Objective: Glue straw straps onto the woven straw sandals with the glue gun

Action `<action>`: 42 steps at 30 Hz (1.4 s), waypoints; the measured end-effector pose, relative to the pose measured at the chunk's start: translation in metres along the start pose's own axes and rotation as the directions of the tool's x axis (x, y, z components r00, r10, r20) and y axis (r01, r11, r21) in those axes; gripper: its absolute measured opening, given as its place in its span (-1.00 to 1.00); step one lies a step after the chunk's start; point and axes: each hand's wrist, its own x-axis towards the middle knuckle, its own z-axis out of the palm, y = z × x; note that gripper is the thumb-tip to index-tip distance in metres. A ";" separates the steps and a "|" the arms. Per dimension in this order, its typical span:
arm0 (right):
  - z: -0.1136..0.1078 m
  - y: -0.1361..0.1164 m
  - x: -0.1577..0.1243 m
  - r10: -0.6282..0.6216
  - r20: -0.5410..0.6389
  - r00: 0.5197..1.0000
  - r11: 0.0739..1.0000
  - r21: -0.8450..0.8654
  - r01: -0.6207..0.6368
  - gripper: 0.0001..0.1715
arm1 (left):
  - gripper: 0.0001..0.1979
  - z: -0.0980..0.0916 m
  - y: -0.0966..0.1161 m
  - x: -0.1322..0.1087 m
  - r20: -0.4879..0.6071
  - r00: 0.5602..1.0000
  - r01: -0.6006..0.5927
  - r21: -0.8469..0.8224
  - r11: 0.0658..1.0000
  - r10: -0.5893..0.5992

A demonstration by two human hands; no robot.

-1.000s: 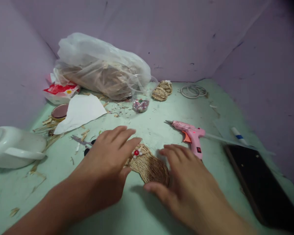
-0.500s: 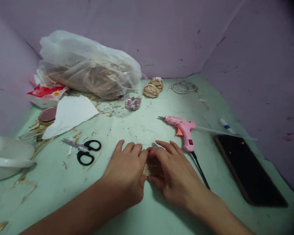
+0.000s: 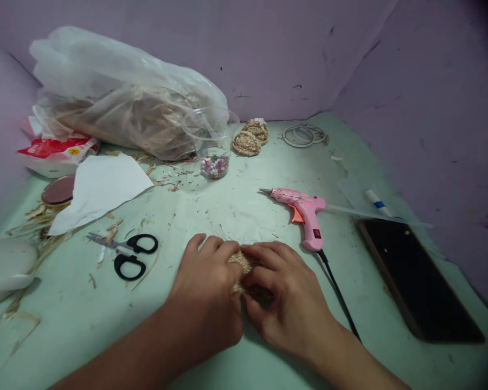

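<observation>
Between my two hands is a small tan piece of braided straw [image 3: 244, 262], mostly covered by fingers, so its full shape is hidden. My left hand [image 3: 207, 287] grips its left side, fingers curled over the top and thumb low. On the right side, my right hand [image 3: 290, 287] holds it with bent fingers above and the thumb below. A pink glue gun [image 3: 307, 214] lies on its side just beyond my right hand, a red light showing on it. To the left of my left hand lie black-handled scissors [image 3: 132, 254], blades slightly apart.
At the back are a plastic bag of dried fibre [image 3: 134, 103], a clear cup of beads [image 3: 214, 165], coiled straw pieces [image 3: 249, 140] and rings [image 3: 303, 135]. A phone [image 3: 418, 281] lies right; white paper [image 3: 101, 187] and a white container [image 3: 8, 268] are left.
My right fingers have shifted and bent further around the braided straw, and more of its upper edge shows. My view has moved slightly; scissors and bag sit further left in it.
</observation>
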 end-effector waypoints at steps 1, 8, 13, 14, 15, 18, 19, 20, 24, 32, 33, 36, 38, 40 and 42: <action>0.001 0.000 0.000 0.014 -0.002 1.000 1.000 0.007 -0.014 -0.89 | -0.85 0.001 0.000 0.000 -0.021 1.000 0.004 -0.008 1.000 -0.004; 0.005 0.002 -0.001 0.031 -0.030 0.999 0.999 0.008 -0.031 -0.89 | -0.89 0.001 0.005 0.002 -0.032 0.999 0.026 -0.005 1.000 -0.026; 0.005 0.000 0.000 0.020 -0.013 1.000 1.000 -0.004 -0.020 -0.90 | -0.89 0.000 0.003 0.003 0.009 0.999 0.030 0.029 0.999 -0.031; 0.005 -0.001 0.000 0.018 -0.009 1.000 1.000 -0.008 -0.018 -0.88 | -0.88 -0.001 0.003 0.003 0.020 0.999 0.029 0.033 0.999 -0.030; 0.004 -0.001 0.000 0.018 -0.001 1.000 1.000 -0.013 -0.018 -0.85 | -0.87 -0.002 0.002 0.002 0.026 0.999 0.033 0.036 0.999 -0.034; 0.000 -0.002 0.000 0.022 0.026 0.999 1.000 -0.021 -0.022 -0.81 | -0.72 -0.003 0.001 -0.001 0.008 0.998 0.059 0.042 0.997 -0.059; -0.001 -0.002 0.001 0.019 0.033 0.999 1.000 -0.018 -0.018 -0.84 | -0.68 -0.003 0.001 -0.002 -0.005 0.998 0.070 0.047 0.996 -0.070; -0.003 -0.001 0.002 0.016 0.039 0.999 1.000 -0.012 -0.015 -0.86 | -0.66 -0.003 0.001 -0.003 -0.014 0.997 0.080 0.054 0.995 -0.079; -0.007 0.003 0.004 0.008 0.056 0.998 1.000 0.010 -0.009 -0.82 | -0.73 -0.002 0.001 -0.003 0.006 0.996 0.091 0.084 0.992 -0.091; -0.003 0.005 0.004 -0.034 0.070 0.997 0.999 -0.014 0.035 -0.86 | -0.75 0.000 -0.002 -0.005 -0.037 0.996 0.079 0.028 0.996 -0.078; -0.003 0.004 0.003 -0.047 0.079 0.996 0.998 -0.028 0.050 -0.85 | -0.78 0.001 -0.002 -0.006 -0.041 0.996 0.075 0.030 0.997 -0.073; -0.013 0.003 -0.002 -0.127 0.092 0.988 0.988 -0.073 0.134 -0.77 | -0.81 0.001 -0.002 -0.008 -0.036 0.996 0.081 0.053 0.995 -0.079; -0.029 0.007 -0.007 -0.141 0.002 0.990 0.988 -0.070 0.141 -0.71 | -0.77 -0.002 -0.001 -0.010 -0.021 0.996 0.090 0.041 0.995 -0.089; -0.049 0.018 -0.011 0.008 -0.209 0.978 0.996 -0.081 -0.025 -0.70 | -0.67 -0.008 -0.001 -0.010 0.006 0.994 0.107 -0.020 0.994 -0.107; -0.067 0.033 -0.010 0.298 -0.391 0.871 0.909 -0.162 -0.384 -0.62 | -0.63 -0.017 -0.002 -0.009 0.039 0.989 0.148 -0.100 0.984 -0.145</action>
